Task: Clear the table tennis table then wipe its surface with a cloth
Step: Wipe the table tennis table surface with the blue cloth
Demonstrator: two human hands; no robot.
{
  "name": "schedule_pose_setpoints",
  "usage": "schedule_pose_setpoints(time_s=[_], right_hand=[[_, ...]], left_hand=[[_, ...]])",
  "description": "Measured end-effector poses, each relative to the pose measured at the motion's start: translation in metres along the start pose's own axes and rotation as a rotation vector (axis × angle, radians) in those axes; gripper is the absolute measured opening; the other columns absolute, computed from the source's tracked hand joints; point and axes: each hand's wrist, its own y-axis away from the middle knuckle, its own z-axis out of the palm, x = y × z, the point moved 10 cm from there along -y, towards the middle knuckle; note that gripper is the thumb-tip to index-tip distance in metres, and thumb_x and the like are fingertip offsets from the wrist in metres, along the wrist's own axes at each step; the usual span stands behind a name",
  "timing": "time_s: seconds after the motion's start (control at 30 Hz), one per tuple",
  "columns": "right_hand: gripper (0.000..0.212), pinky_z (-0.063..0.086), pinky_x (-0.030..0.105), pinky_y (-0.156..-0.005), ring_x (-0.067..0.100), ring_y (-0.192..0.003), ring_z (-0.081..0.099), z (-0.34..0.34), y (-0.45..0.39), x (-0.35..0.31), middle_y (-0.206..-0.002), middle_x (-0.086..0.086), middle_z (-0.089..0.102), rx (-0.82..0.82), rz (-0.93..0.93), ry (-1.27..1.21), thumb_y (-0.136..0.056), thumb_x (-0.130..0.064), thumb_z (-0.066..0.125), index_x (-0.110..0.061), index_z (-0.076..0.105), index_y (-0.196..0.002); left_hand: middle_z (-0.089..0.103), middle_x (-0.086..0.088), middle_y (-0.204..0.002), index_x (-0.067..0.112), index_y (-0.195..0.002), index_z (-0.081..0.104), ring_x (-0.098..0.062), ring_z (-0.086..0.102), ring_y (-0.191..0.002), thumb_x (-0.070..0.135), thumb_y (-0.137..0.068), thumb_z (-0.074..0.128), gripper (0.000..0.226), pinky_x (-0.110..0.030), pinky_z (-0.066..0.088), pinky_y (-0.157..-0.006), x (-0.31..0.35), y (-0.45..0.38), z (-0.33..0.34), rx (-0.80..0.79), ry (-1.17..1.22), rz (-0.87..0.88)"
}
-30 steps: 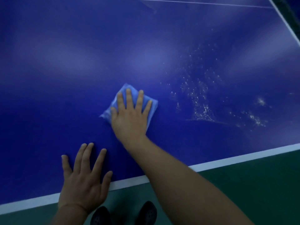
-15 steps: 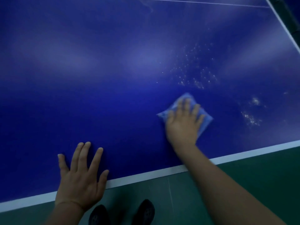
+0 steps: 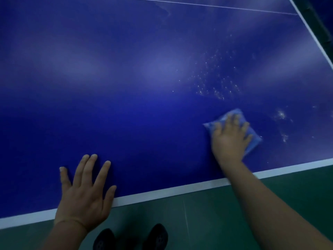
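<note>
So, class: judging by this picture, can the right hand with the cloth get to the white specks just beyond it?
Probably yes. The right hand presses the cloth flat on the table, and the specks lie just beyond its fingers with only bare surface between.

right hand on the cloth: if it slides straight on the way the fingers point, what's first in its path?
The right hand points up-table, slightly right. Beyond the blue cloth it presses, the first thing looks like the patch of white specks on the table; nothing solid shows before it.
</note>
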Motion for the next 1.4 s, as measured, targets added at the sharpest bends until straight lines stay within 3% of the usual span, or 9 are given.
schedule_pose_setpoints(time_s=[0.17, 0.47, 0.67, 0.8, 1.0, 1.07, 1.17, 1.3, 1.4], right_hand=[[0.059, 0.002, 0.047, -0.121, 0.027, -0.153, 0.009, 0.029, 0.074, -0.098, -0.165, -0.002, 0.017, -0.116, -0.648, 0.061, -0.103, -0.049, 0.023, -0.023, 0.025, -0.157], [0.030, 0.035, 0.049, -0.082, 0.045, -0.105, 0.051, -0.052, -0.061, 0.063, -0.122, 0.032, 0.054, -0.037, -0.052, -0.072, -0.107, -0.017, 0.035, 0.006, 0.054, -0.112], [0.035, 0.040, 0.005, -0.053, -0.007, -0.070, 0.062, -0.042, 0.008, -0.072, -0.081, -0.020, 0.069, -0.373, -0.246, -0.639, -0.106, -0.042, 0.037, -0.027, 0.065, -0.090], [0.033, 0.053, 0.025, -0.060, 0.019, -0.081, 0.072, -0.015, -0.005, -0.071, -0.097, 0.009, 0.075, -0.710, -0.062, -0.637, -0.098, -0.039, 0.057, -0.010, 0.073, -0.102], [0.037, 0.041, 0.047, -0.103, 0.039, -0.117, 0.053, -0.063, -0.020, -0.065, -0.130, 0.022, 0.059, 0.074, -0.400, -0.214, -0.102, -0.020, 0.039, 0.000, 0.061, -0.124], [0.046, 0.021, 0.057, -0.119, 0.042, -0.138, 0.035, -0.018, 0.009, -0.093, -0.149, 0.021, 0.042, -0.088, -0.579, -0.055, -0.106, -0.027, 0.028, -0.003, 0.049, -0.138], [0.059, -0.013, 0.048, -0.119, 0.027, -0.152, -0.013, 0.027, 0.025, -0.087, -0.166, 0.000, -0.012, -0.231, -0.395, 0.055, -0.103, -0.052, 0.008, -0.034, -0.003, -0.158], [0.057, -0.004, 0.045, -0.122, 0.028, -0.154, -0.004, 0.029, 0.100, -0.074, -0.167, 0.001, -0.003, -0.282, -0.952, 0.167, -0.104, -0.052, 0.005, -0.035, 0.002, -0.158], [0.065, 0.000, 0.045, -0.121, 0.032, -0.153, 0.003, 0.016, 0.054, -0.038, -0.165, 0.002, -0.002, -0.303, -0.879, 0.242, -0.101, -0.054, -0.001, -0.025, 0.010, -0.159]], left_hand=[[0.037, -0.027, -0.149, 0.004, -0.138, 0.053, -0.043, 0.033, -0.139, 0.058, -0.098, 0.013, 0.077, -0.077, 0.017, -0.106, 0.000, 0.000, 0.001, 0.010, 0.000, 0.004], [0.036, -0.027, -0.150, 0.007, -0.140, 0.049, -0.042, 0.032, -0.141, 0.057, -0.099, 0.014, 0.074, -0.073, 0.010, -0.109, -0.002, -0.001, 0.004, 0.019, 0.003, 0.028], [0.035, -0.027, -0.151, 0.006, -0.141, 0.050, -0.041, 0.029, -0.142, 0.057, -0.099, 0.013, 0.075, -0.073, 0.009, -0.110, -0.002, 0.000, 0.002, 0.026, 0.002, 0.027], [0.035, -0.026, -0.152, 0.007, -0.142, 0.049, -0.041, 0.029, -0.143, 0.056, -0.099, 0.013, 0.075, -0.073, 0.010, -0.111, -0.001, 0.000, 0.002, 0.033, 0.005, 0.028], [0.035, -0.026, -0.152, 0.006, -0.141, 0.049, -0.041, 0.028, -0.143, 0.057, -0.099, 0.013, 0.075, -0.071, 0.006, -0.112, 0.000, 0.000, 0.003, 0.037, 0.013, 0.036], [0.035, -0.026, -0.151, 0.006, -0.141, 0.050, -0.041, 0.028, -0.143, 0.057, -0.099, 0.013, 0.075, -0.073, 0.008, -0.111, 0.000, 0.000, 0.002, 0.042, 0.012, 0.032], [0.037, -0.027, -0.150, 0.006, -0.140, 0.051, -0.041, 0.029, -0.142, 0.056, -0.100, 0.012, 0.075, -0.075, 0.012, -0.109, 0.001, -0.001, 0.000, 0.045, 0.012, 0.029], [0.037, -0.027, -0.150, 0.005, -0.139, 0.052, -0.041, 0.030, -0.142, 0.056, -0.099, 0.012, 0.076, -0.076, 0.013, -0.108, 0.000, -0.001, 0.000, 0.053, 0.020, 0.030], [0.038, -0.027, -0.149, 0.005, -0.139, 0.054, -0.041, 0.030, -0.142, 0.056, -0.099, 0.012, 0.077, -0.076, 0.013, -0.108, 0.000, 0.000, 0.001, 0.048, 0.019, 0.032]])
